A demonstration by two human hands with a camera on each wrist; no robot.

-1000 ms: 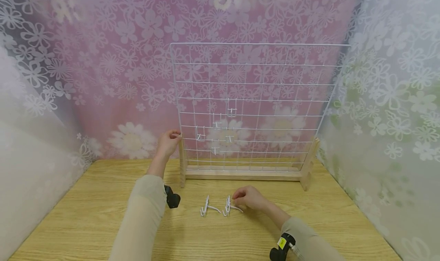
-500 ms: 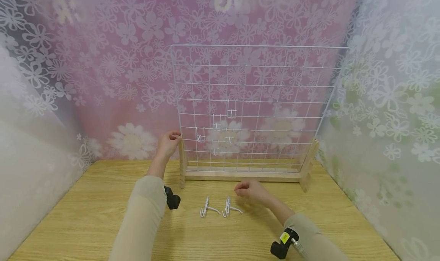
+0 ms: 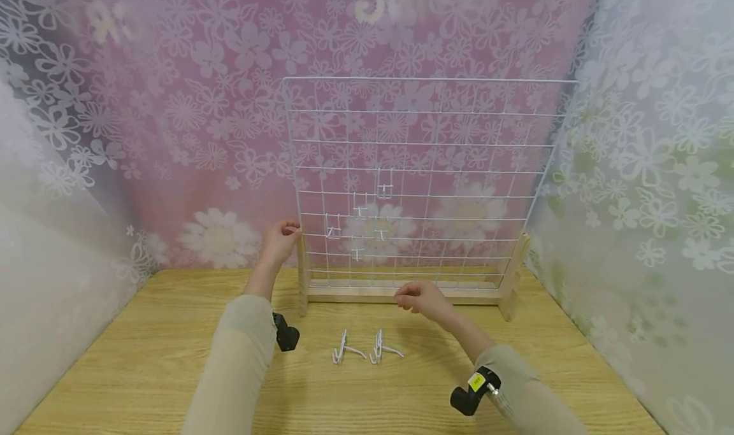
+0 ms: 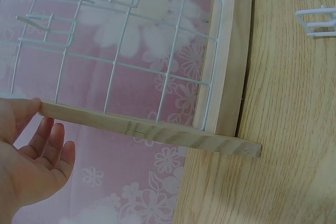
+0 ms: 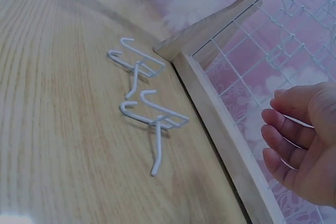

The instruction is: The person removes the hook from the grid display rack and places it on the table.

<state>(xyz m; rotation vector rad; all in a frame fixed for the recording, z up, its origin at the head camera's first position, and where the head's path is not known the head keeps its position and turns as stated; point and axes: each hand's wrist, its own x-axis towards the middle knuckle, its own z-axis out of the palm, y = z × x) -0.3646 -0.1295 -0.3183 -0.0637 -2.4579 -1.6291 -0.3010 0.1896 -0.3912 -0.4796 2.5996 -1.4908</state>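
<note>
A white wire grid panel [image 3: 430, 79] stands upright in a wooden stand [image 3: 350, 293]. At its left side my left hand [image 3: 280, 242] pinches the top of the wooden post [image 4: 131, 127], its other fingers loosely curled below. My right hand [image 3: 425, 300] hovers in front of the stand's base bar with relaxed, bent fingers and nothing between them. On the table in front lie two white wire hooks, a left hook [image 5: 134, 80] and a right hook [image 5: 158, 150], each with a prong sticking out. Several similar hooks hang on the grid, among them an upper hook [image 3: 385, 188].
The wood-grain table [image 3: 172, 371] carries the stand near its back edge. A pink flowered cloth [image 3: 201, 135] rises close behind, and a pale flowered cloth [image 3: 648, 231] runs along the right side. Both wrists wear black cameras [image 3: 287, 333].
My right hand has risen away from the right hook on the table toward the stand's base bar. The left hand stays at the post, and both table hooks stay in place.
</note>
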